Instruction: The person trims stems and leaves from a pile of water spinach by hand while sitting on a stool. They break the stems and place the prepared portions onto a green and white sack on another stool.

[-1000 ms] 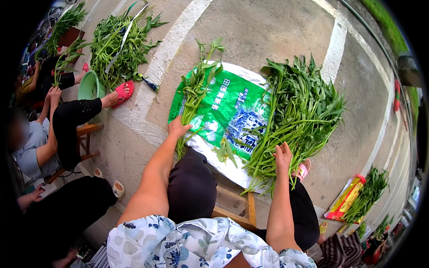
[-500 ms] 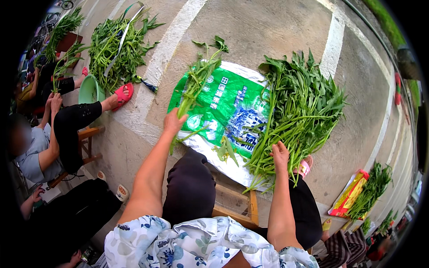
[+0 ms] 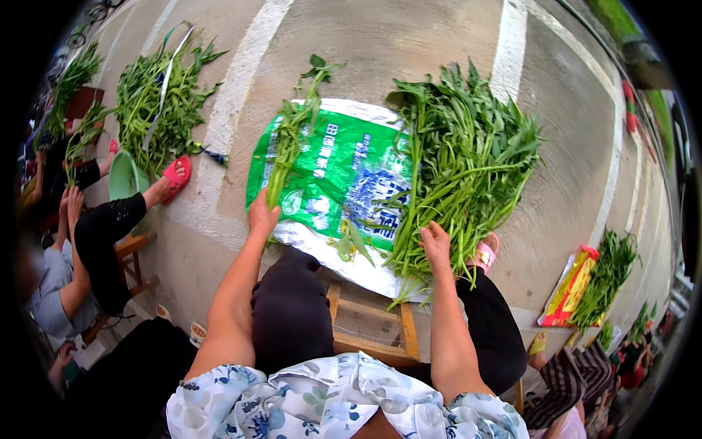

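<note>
My left hand [image 3: 263, 214] is closed around the lower stems of a small bunch of water spinach [image 3: 290, 146], whose leafy tips point away from me. Under that bunch, a green and white plastic sack [image 3: 340, 139] lies flat on the pavement. A large heap of water spinach [image 3: 475, 157] covers the sack's right side, with its stems toward me. At the near edge of those stems is my right hand [image 3: 436, 245], fingers pinched together; what they hold, if anything, is too small to make out. Some loose leaves [image 3: 355, 241] lie on the near part of the sack.
A wooden stool frame [image 3: 373, 340] stands between my knees. To the left, a seated person handles greens beside a green basin [image 3: 126, 178] and a tied pile of greens [image 3: 157, 102]. More greens [image 3: 607, 278] lie on a red and yellow bag [image 3: 572, 287] at right.
My left hand still grips the bunch, which now stands more upright over the sack's left side. My right hand stays by the heap's stems. The whole view has shifted slightly.
</note>
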The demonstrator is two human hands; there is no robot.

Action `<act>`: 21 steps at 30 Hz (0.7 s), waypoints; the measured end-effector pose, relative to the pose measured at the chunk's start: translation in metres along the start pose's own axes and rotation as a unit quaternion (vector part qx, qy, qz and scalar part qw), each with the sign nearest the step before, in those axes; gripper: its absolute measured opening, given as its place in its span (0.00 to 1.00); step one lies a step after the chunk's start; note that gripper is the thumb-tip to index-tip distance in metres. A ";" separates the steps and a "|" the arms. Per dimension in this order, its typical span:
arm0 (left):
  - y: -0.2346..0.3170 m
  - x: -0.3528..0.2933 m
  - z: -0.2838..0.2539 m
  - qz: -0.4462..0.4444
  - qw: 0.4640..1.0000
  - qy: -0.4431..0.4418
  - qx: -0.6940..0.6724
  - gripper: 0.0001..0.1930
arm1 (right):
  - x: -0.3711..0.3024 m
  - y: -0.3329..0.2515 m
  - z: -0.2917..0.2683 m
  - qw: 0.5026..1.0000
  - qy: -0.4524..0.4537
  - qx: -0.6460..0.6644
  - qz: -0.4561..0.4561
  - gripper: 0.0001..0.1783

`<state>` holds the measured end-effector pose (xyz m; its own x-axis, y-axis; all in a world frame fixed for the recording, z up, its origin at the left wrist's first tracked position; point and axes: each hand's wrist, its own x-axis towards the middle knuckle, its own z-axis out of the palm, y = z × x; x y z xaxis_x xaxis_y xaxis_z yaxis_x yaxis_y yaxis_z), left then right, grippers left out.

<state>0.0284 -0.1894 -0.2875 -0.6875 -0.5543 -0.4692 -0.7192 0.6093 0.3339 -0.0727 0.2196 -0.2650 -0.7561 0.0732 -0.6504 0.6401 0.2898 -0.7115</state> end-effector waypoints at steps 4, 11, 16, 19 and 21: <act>0.001 -0.011 0.008 0.006 0.998 -0.013 0.053 0.37 | 0.009 0.031 0.004 0.997 -0.009 -0.064 -0.034 0.21; 0.021 -0.003 -0.032 0.098 0.994 0.046 0.005 0.36 | -0.003 0.011 0.041 0.933 0.034 -0.357 0.024 0.26; 0.069 -0.004 -0.071 0.171 0.981 -0.010 -0.092 0.30 | 0.010 0.009 0.041 0.908 0.039 -0.414 0.056 0.23; 0.113 -0.007 -0.093 0.203 0.960 -0.030 -0.192 0.27 | 0.009 0.011 0.029 0.936 0.030 -0.349 0.033 0.22; 0.135 -0.011 -0.105 0.226 0.935 -0.046 -0.268 0.26 | -0.002 0.002 0.024 0.957 0.020 -0.289 -0.030 0.20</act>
<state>-0.0721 -0.1601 -0.1518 -0.9400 -0.2424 -0.2402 -0.3203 0.3838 0.8661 -0.0661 0.1971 -0.2713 -0.8015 0.0733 -0.5935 0.4217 0.7729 -0.4741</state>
